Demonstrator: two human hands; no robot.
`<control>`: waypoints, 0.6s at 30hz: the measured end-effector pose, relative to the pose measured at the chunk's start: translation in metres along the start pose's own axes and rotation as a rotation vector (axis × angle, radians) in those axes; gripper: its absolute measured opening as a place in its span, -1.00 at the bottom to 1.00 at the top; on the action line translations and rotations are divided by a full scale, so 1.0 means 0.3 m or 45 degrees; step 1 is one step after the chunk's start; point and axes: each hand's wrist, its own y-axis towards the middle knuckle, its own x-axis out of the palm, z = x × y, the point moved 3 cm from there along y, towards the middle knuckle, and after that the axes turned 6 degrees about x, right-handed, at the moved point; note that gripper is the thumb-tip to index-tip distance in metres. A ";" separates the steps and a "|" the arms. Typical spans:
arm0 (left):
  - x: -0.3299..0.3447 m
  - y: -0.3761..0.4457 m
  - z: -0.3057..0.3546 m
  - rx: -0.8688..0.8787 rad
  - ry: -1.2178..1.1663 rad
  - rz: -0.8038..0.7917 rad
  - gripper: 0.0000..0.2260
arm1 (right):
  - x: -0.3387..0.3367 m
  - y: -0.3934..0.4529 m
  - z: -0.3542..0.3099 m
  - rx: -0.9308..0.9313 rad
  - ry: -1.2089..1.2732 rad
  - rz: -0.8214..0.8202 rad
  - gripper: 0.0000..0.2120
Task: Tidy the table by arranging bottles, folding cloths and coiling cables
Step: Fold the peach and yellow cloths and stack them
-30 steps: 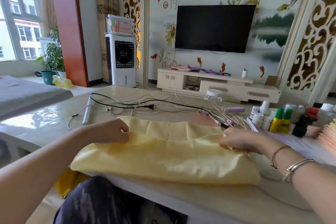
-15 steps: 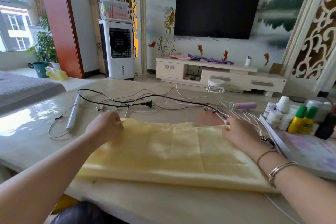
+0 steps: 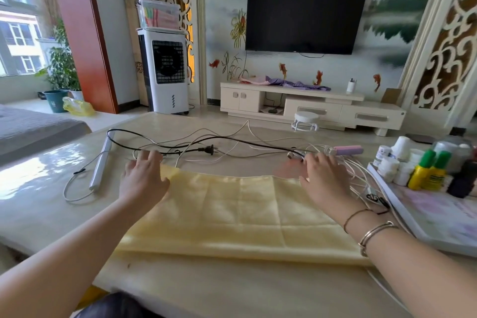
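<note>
A pale yellow cloth (image 3: 240, 214) lies spread flat on the table (image 3: 38, 204), with fold creases across it. My left hand (image 3: 143, 178) rests with straight fingers on its far left corner. My right hand (image 3: 322, 181) lies flat with spread fingers on its far right corner. Beyond the cloth a black cable with a plug (image 3: 209, 149) tangles with several white cables (image 3: 242, 137). A group of bottles (image 3: 428, 170), two of them yellow with green caps, stands at the right.
A white rod-shaped device (image 3: 101, 162) with a grey cord lies at the left. A pink cylinder (image 3: 348, 150) sits among the cables near my right hand. A white tray (image 3: 426, 217) lies at the right, under the bottles. A small white stool (image 3: 305, 120) stands beyond the table.
Both hands carried the cloth's upper edge away from me, opening it flat. They then let go of the edge and now lie with straight fingers on its far corners.
</note>
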 end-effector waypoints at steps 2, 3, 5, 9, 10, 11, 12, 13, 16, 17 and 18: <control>-0.025 -0.028 0.031 0.133 -0.002 0.082 -0.56 | -0.028 -0.028 -0.027 -0.128 0.111 0.057 -0.68; -0.035 -0.053 0.043 0.230 -0.029 0.112 -0.57 | -0.046 -0.055 -0.041 -0.191 0.203 0.053 -0.70; -0.056 -0.105 0.073 0.484 -0.154 0.110 -0.69 | -0.080 -0.111 -0.065 -0.297 0.449 -0.086 -0.73; -0.106 -0.259 0.104 0.913 -0.365 -0.151 -0.67 | -0.154 -0.260 -0.086 -0.564 0.703 -0.486 -0.64; -0.121 -0.296 0.099 0.979 -0.333 -0.194 -0.66 | -0.169 -0.297 -0.084 -0.628 0.661 -0.549 -0.59; -0.130 -0.318 0.089 1.033 -0.268 -0.220 -0.66 | -0.179 -0.322 -0.080 -0.682 0.612 -0.585 -0.54; -0.137 -0.335 0.074 1.069 -0.208 -0.246 -0.65 | -0.188 -0.343 -0.074 -0.721 0.555 -0.596 -0.53; -0.140 -0.342 0.057 1.082 -0.157 -0.273 -0.64 | -0.199 -0.357 -0.071 -0.756 0.490 -0.585 -0.53; -0.141 -0.342 0.021 1.020 -0.086 -0.369 -0.67 | -0.230 -0.381 -0.064 -0.800 0.238 -0.533 -0.56; -0.140 -0.339 0.011 0.989 -0.083 -0.405 -0.69 | -0.240 -0.385 -0.062 -0.806 0.127 -0.504 -0.57; -0.138 -0.332 0.002 0.957 -0.060 -0.440 -0.69 | -0.242 -0.385 -0.059 -0.800 0.006 -0.485 -0.56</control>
